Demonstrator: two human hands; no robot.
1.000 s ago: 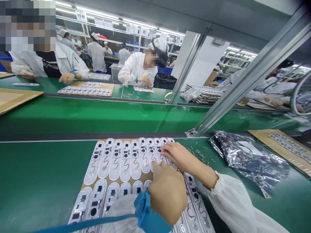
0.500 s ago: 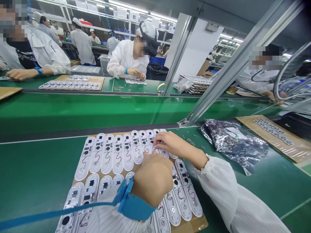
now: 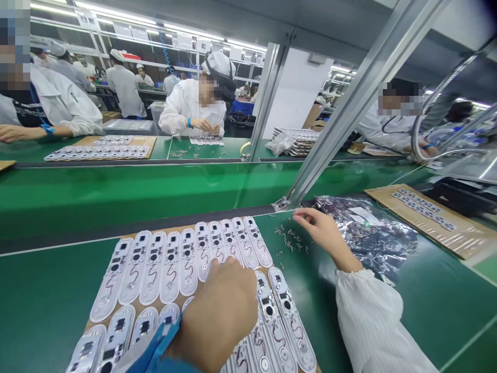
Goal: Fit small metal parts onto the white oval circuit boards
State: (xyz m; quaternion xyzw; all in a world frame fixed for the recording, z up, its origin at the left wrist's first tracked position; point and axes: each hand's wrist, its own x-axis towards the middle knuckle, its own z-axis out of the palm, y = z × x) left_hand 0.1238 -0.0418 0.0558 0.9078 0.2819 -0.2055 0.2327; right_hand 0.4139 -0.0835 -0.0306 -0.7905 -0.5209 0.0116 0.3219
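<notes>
So, left hand (image 3: pixel 213 316): curled over the middle of the white oblong circuit boards (image 3: pixel 171 267), with a blue wrist strap (image 3: pixel 155 352) at the wrist, likely for grounding; the back of the hand hides the fingers, so I cannot tell whether it grips anything.

Right hand (image 3: pixel 326 233): at 2 o'clock from the left hand, beyond the boards, thumb and forefinger close together near the small metal parts (image 3: pixel 289 241); nothing shows between them.

Boards: flat, side by side in rows on a cardboard sheet (image 3: pixel 165 229), apparently laid out so that each stays within reach.

Loose parts: scattered on the green bench (image 3: pixel 58 290), just beside the boards at about 3 o'clock, seemingly kept close to the right hand.

Foil bag: a crumpled anti-static bag (image 3: pixel 367 238) lies past the parts, at 2 o'clock from them.

Across the line: a co-worker (image 3: pixel 194 106) holds both hands over another row of boards (image 3: pixel 207 140).
</notes>
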